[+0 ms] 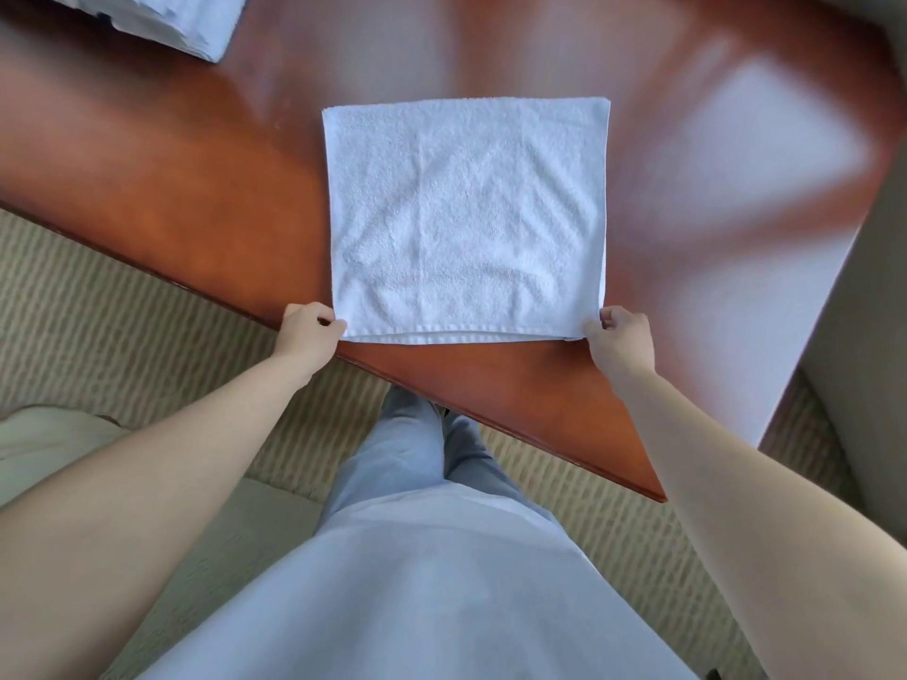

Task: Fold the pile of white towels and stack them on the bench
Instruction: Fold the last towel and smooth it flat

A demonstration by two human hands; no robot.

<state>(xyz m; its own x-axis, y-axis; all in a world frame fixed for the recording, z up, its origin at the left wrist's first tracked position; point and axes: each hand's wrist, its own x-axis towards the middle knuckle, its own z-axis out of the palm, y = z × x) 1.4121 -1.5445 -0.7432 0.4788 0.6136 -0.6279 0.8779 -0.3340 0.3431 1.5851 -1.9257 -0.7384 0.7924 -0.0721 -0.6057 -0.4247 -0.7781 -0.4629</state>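
The left hand (310, 331) and right hand (619, 336) each pinch a near corner of the half-folded white towel (466, 213) — squaring it on the counter (196, 188) for the next fold, likely.

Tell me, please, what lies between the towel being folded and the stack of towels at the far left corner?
Only bare bench top. In the head view, nothing rests between the towel and the stack.

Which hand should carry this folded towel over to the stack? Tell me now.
Left, probably. The left hand pinches the towel corner on the side of the stack, far left on the bench; the right hand is farther.
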